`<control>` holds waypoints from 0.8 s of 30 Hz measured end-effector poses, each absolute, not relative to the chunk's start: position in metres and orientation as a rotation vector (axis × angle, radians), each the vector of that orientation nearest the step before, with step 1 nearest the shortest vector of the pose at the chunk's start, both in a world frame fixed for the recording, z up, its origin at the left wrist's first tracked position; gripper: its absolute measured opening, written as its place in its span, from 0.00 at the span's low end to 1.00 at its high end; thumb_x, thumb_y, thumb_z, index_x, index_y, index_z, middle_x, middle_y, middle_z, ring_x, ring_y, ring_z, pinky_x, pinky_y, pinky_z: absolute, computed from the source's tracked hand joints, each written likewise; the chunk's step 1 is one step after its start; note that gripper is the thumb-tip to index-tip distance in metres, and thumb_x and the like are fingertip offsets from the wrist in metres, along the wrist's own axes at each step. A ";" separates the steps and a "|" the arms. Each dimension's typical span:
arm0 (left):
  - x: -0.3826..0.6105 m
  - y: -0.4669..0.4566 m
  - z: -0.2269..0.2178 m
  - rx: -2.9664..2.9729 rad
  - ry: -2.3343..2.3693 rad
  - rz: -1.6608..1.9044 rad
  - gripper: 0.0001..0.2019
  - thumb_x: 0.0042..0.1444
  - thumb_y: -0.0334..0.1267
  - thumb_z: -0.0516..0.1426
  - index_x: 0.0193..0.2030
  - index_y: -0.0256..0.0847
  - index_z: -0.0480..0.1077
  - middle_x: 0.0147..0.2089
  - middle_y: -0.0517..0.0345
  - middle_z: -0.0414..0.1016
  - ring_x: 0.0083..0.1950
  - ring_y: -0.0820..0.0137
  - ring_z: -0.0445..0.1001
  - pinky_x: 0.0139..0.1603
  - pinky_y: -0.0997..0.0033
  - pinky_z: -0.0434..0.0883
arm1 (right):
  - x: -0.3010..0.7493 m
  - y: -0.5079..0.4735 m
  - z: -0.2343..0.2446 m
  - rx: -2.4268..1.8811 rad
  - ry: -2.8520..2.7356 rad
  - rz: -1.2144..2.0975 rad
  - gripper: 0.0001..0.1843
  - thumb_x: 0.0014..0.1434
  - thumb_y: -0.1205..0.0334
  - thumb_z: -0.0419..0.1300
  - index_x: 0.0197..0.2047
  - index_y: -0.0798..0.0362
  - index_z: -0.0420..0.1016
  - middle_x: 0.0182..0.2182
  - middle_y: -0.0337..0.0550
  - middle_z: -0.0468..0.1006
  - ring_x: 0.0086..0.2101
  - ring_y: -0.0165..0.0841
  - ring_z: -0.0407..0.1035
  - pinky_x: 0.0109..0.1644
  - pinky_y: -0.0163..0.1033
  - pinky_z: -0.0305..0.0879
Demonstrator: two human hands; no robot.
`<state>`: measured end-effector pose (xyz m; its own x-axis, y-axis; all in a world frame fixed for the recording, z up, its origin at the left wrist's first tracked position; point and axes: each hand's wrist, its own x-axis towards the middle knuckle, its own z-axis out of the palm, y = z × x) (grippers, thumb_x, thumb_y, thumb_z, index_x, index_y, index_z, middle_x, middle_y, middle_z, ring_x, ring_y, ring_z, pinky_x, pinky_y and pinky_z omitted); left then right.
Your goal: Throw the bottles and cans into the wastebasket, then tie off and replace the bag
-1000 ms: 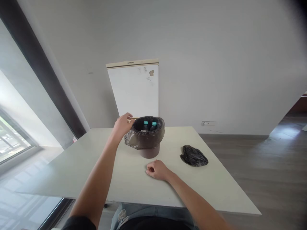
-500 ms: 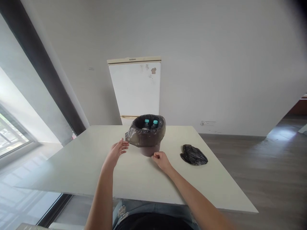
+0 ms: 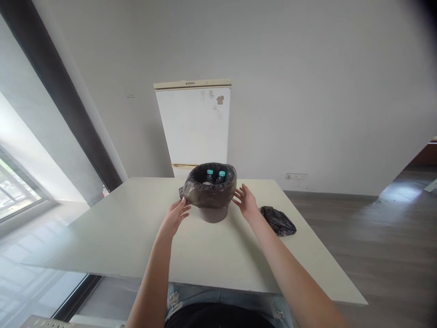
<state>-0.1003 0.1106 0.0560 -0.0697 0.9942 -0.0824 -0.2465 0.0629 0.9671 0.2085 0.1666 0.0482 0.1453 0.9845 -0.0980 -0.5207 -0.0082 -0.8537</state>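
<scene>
A brownish trash can (image 3: 213,216) stands upright on the table, with a black trash bag (image 3: 208,197) lining it and folded over its rim. Two bottles with teal caps, a left bottle (image 3: 210,173) and a right bottle (image 3: 221,175), stick up inside it. At the bag's lower left edge is my left hand (image 3: 175,215), fingers spread, the fingertips at or very near the plastic. My right hand (image 3: 246,202) is by the bag's right side with its fingers apart; whether it touches the bag I cannot tell. Neither hand grips anything.
A crumpled black plastic bag (image 3: 278,221) lies on the right of the pale table (image 3: 136,228), beside my right forearm. Behind the table stands a white refrigerator (image 3: 194,125) against the grey wall. A wall socket (image 3: 296,176) is at the right.
My right hand has risen from the trash can's base to the bag's right side, and its fingers have opened. My left hand has shifted slightly right, closer under the bag's edge.
</scene>
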 end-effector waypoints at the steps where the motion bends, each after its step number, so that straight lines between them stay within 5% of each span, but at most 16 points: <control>1: -0.098 0.115 0.054 0.909 1.037 1.431 0.28 0.43 0.59 0.74 0.43 0.41 0.78 0.49 0.46 0.83 0.50 0.60 0.80 0.43 0.68 0.73 | 0.212 0.178 0.058 -0.912 -0.643 1.375 0.18 0.65 0.41 0.60 0.45 0.48 0.71 0.43 0.49 0.80 0.42 0.40 0.76 0.38 0.42 0.75; 7: -0.094 0.141 0.062 0.803 0.793 1.842 0.21 0.46 0.54 0.75 0.39 0.45 0.79 0.45 0.56 0.81 0.48 0.66 0.77 0.47 0.68 0.73 | 0.218 0.211 0.090 -0.802 -0.615 1.491 0.11 0.59 0.54 0.69 0.38 0.52 0.76 0.29 0.44 0.78 0.30 0.37 0.72 0.33 0.41 0.72; 12: -0.094 0.150 0.091 0.822 0.561 2.008 0.16 0.52 0.51 0.73 0.40 0.44 0.79 0.49 0.54 0.82 0.50 0.66 0.78 0.53 0.65 0.73 | 0.227 0.193 0.100 -0.541 -0.562 1.262 0.07 0.60 0.56 0.68 0.35 0.46 0.75 0.38 0.36 0.82 0.43 0.33 0.75 0.47 0.37 0.74; 17: -0.095 0.162 0.123 0.942 0.459 2.108 0.12 0.58 0.48 0.70 0.36 0.44 0.77 0.43 0.57 0.82 0.43 0.70 0.78 0.49 0.69 0.74 | 0.230 0.174 0.115 -0.177 -0.623 1.261 0.09 0.63 0.52 0.68 0.40 0.47 0.78 0.56 0.43 0.81 0.60 0.40 0.72 0.62 0.51 0.73; 20: -0.092 0.172 0.141 1.046 0.507 2.122 0.14 0.59 0.50 0.69 0.35 0.43 0.76 0.42 0.56 0.81 0.42 0.70 0.78 0.47 0.71 0.74 | 0.222 0.177 0.127 -0.101 -0.592 1.234 0.09 0.66 0.51 0.66 0.42 0.46 0.78 0.58 0.41 0.80 0.61 0.39 0.71 0.63 0.52 0.73; 24: -0.083 0.181 0.162 1.116 0.469 1.995 0.17 0.58 0.53 0.69 0.38 0.42 0.75 0.55 0.48 0.81 0.51 0.61 0.81 0.50 0.64 0.75 | 0.209 0.189 0.143 -0.159 -0.516 1.173 0.09 0.63 0.52 0.68 0.40 0.46 0.76 0.52 0.38 0.82 0.55 0.35 0.76 0.59 0.48 0.75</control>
